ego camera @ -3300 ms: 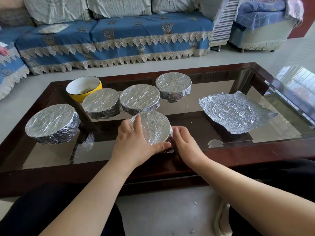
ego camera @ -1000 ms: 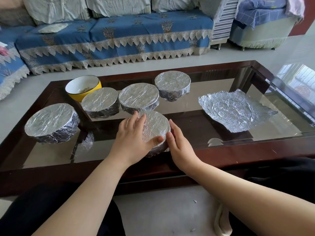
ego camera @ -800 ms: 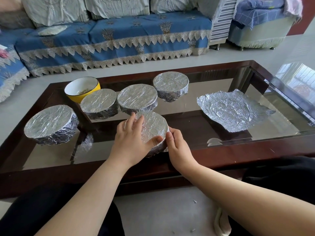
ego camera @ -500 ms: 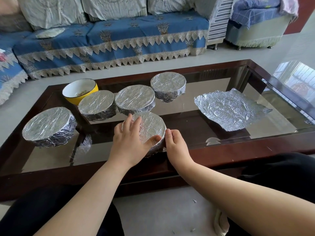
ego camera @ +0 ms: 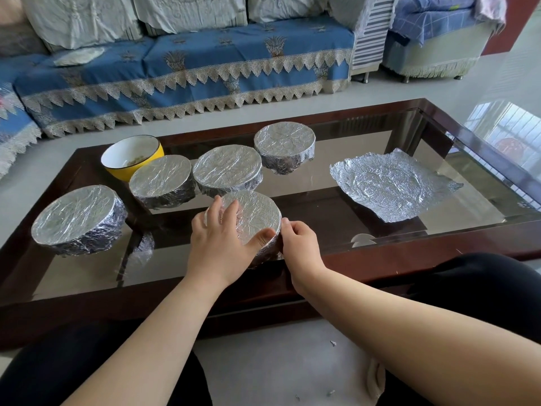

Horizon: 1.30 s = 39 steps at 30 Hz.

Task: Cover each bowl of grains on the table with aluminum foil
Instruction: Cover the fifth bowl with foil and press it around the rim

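Setting: a home living room. Evidence follows.

Far side: long sofa [ego camera: 187,63] with blue patterned seat covers trimmed in cream lace points, and pale embroidered cloths draped over its back cushions [ego camera: 82,16]. Far right: a second upholstered seat [ego camera: 433,45] with fringe along its base and a blue checked blanket on top. Floor [ego camera: 497,80]: pale, glossy tiles reflecting window light.

Centre: low coffee table serving as worktop [ego camera: 380,268], dark reddish wood frame with an inset glass top. The glass at right mirrors a barred window [ego camera: 503,133].

Household furniture and soft furnishings only; domestic scale throughout.
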### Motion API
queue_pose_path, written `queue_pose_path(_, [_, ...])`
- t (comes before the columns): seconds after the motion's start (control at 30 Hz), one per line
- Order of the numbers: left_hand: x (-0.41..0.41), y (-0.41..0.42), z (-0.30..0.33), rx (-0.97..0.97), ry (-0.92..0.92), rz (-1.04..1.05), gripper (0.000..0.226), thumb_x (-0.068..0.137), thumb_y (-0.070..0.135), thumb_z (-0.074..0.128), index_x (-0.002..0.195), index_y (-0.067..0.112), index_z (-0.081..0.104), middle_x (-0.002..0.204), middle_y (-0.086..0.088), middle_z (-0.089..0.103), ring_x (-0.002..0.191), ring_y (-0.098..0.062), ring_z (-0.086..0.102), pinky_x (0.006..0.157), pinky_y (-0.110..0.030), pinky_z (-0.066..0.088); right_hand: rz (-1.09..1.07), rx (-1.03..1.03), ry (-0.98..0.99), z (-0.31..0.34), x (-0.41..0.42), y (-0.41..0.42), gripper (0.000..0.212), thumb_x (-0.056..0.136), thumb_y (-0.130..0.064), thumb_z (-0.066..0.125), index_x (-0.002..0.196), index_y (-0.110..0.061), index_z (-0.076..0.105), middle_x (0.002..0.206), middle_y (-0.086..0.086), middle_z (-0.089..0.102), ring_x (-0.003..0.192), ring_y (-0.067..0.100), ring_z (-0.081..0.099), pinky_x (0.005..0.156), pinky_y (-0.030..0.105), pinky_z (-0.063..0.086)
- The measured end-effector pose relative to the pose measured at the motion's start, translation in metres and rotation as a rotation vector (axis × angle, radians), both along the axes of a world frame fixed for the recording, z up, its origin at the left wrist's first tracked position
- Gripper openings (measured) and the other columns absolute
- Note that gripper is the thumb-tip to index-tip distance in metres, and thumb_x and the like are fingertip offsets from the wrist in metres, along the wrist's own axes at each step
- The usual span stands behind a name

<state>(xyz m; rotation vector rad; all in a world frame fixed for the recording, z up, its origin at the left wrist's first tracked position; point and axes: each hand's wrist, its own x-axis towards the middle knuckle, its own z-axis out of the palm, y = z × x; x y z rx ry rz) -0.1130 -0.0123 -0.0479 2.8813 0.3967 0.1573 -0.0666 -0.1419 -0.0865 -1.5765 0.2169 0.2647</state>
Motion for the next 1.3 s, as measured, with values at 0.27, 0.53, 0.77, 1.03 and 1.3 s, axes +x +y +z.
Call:
queue_pose_path(0.27, [0.001, -0.001, -0.002, 0.010, 0.001, 0.018, 0.124, 0.058, 0.097, 0.000, 0.153, 0.022, 0.028, 0.162, -0.012, 0.014, 0.141, -0.043, 0.018, 0.117, -0.050, 0.018, -0.031, 0.010, 0.048, -0.002, 0.004, 0.006, 0.021, 0.098, -0.027, 0.048, 0.089, -0.016, 0.063, 0.088, 0.005, 0.067, 0.085, 0.022, 0.063, 0.090, 0.046, 0.054])
queue_pose_path(0.53, [-0.001, -0.005, 0.003, -0.018, 0.023, 0.035, 0.112, 0.064, 0.089, 0.014, 0.154, 0.023, 0.026, 0.163, -0.010, 0.010, 0.140, -0.041, 0.016, 0.118, -0.048, 0.017, -0.049, 0.006, 0.035, -0.001, 0.003, 0.011, 0.018, 0.100, -0.021, 0.043, 0.092, -0.027, 0.058, 0.099, 0.004, 0.067, 0.096, 0.025, 0.066, 0.090, 0.046, 0.054])
queue_pose_path(0.77, [-0.003, -0.006, 0.005, -0.025, 0.043, 0.039, 0.114, 0.062, 0.089, 0.012, 0.154, 0.023, 0.023, 0.164, -0.010, 0.008, 0.141, -0.041, 0.015, 0.118, -0.048, 0.017, -0.036, 0.005, 0.050, -0.003, 0.004, 0.012, 0.018, 0.092, -0.011, 0.048, 0.090, -0.026, 0.058, 0.094, 0.006, 0.070, 0.091, 0.030, 0.068, 0.084, 0.051, 0.056])
queue_pose_path(1.03, [-0.002, -0.005, 0.005, -0.032, 0.050, 0.036, 0.113, 0.065, 0.092, 0.014, 0.155, 0.023, 0.022, 0.164, -0.009, 0.007, 0.142, -0.041, 0.015, 0.118, -0.049, 0.017, -0.002, 0.035, 0.090, -0.002, 0.008, 0.008, 0.028, 0.078, 0.000, 0.059, 0.103, -0.013, 0.059, 0.094, 0.005, 0.072, 0.088, 0.026, 0.070, 0.083, 0.047, 0.058])
queue_pose_path(1.3, [-0.002, -0.009, 0.005, -0.029, 0.046, 0.024, 0.111, 0.066, 0.088, 0.013, 0.155, 0.022, 0.019, 0.164, -0.009, 0.005, 0.144, -0.038, 0.012, 0.118, -0.048, 0.016, -0.108, 0.285, 0.151, 0.005, 0.006, 0.001, 0.043, 0.094, 0.009, 0.033, 0.134, -0.007, 0.038, 0.116, 0.014, 0.061, 0.104, 0.024, 0.064, 0.098, 0.039, 0.051])
